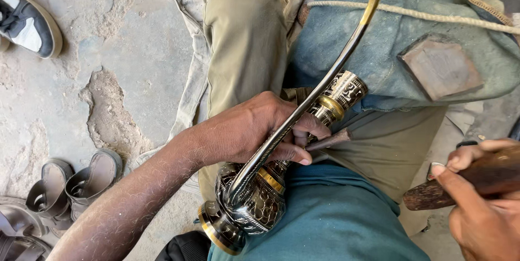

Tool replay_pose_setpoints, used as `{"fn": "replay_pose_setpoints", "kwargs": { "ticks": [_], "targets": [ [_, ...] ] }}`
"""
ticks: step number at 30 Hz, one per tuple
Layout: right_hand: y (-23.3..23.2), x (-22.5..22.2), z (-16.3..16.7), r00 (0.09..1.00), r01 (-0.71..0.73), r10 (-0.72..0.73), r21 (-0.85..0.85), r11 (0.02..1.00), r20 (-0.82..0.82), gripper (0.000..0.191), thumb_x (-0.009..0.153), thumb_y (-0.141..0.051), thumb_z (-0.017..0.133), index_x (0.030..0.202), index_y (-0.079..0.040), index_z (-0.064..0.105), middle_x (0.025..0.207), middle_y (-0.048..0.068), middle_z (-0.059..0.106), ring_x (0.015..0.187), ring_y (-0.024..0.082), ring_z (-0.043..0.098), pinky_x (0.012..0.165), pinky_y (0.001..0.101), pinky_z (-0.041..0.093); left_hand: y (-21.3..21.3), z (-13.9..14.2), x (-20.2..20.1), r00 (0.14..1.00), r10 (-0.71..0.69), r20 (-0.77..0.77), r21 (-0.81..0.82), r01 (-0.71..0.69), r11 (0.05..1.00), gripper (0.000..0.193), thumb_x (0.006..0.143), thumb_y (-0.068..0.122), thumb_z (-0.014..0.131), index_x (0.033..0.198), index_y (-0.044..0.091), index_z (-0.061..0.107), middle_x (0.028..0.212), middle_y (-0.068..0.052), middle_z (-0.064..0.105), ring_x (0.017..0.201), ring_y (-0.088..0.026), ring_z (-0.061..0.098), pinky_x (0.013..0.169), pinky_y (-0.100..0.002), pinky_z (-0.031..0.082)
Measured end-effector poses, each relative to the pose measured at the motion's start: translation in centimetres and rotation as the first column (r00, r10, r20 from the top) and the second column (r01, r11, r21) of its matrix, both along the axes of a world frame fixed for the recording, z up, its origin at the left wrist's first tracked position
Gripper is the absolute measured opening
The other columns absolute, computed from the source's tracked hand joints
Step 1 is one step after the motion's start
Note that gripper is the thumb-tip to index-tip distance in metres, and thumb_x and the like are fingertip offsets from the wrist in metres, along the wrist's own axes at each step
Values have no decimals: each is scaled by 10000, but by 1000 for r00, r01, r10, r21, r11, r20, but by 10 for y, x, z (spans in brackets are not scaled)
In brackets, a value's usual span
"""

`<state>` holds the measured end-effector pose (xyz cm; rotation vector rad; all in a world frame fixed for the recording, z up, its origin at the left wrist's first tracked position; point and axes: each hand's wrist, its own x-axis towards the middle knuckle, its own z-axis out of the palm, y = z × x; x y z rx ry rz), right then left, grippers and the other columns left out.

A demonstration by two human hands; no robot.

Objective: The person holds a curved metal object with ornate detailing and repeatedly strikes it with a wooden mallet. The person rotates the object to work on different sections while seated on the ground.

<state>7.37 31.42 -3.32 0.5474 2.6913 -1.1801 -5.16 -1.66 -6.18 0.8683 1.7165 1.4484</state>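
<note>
View: head camera, looking down on a seated person's lap and the ground around it.
Ground: rough grey concrete floor (135,49), cracked and patched, the top layer flaked away in places.
Footwear: one dark and white sneaker (24,22) at the upper left; brown sandals (70,185) at the lower left, both on the floor.
Padding: blue-grey cloth bundle (390,39) at the upper right, tied across with a pale rope (433,16); a flat rusty metal block (441,67) lies on it.
Legs: olive trouser leg (244,33) stretched forward; teal cloth (330,212) over the near thigh.
Vessel: engraved black and brass ewer (254,201) with a long curved spout, lying tilted across the lap, base toward the lower left, neck toward the cloth bundle.
Left hand (254,131): fingers wrapped around the ewer's neck, also pinching a small metal chisel (327,142) against it.
Right hand (482,207): fingers clenched around a wooden mallet handle (466,182), held apart from the ewer at the right edge.
</note>
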Motion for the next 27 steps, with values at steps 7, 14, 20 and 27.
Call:
{"fn": "replay_pose_setpoints", "kwargs": {
  "ticks": [7, 14, 20, 27],
  "targets": [
    [24, 11, -9, 985, -173, 174, 59, 983, -3, 264, 841, 120, 738, 1075, 14, 677, 906, 128, 695, 772, 216, 671, 740, 356, 547, -3, 0, 1, 999, 25, 21, 60, -26, 998, 417, 930, 310, 732, 1288, 97, 708, 936, -39, 785, 791, -126, 756, 720, -323, 647],
    [93, 41, -54, 880, -414, 416, 55, 908, -230, 461, 713, 219, 544, 1091, -23, 649, 1004, 106, 656, 1020, 247, 667, 1044, 494, 537, -2, -3, 8, 993, 111, 43, 139, -116, 983, 244, 970, 293, 748, 1103, 91, 715, 1066, -42, 767, 922, -131, 766, 790, -316, 672],
    [119, 64, -62, 999, -33, 29, -581, 813, -16, 214, 962, 84, 628, 1137, -7, 544, 928, 91, 609, 896, 203, 661, 982, 459, 603, -6, 3, 16, 987, 150, -52, -32, -151, 988, 269, 972, 296, 736, 1044, 45, 674, 875, -49, 728, 834, -159, 761, 792, -348, 643],
    [92, 19, -45, 812, -240, 262, -111, 964, 521, 386, 848, 2, 731, 1211, -13, 603, 927, 130, 650, 805, 237, 716, 786, 402, 620, -7, 7, 21, 963, 244, -112, 79, -236, 968, 389, 980, 304, 744, 1258, 36, 697, 1167, -103, 777, 1077, -216, 788, 981, -378, 648]
  ]
}}
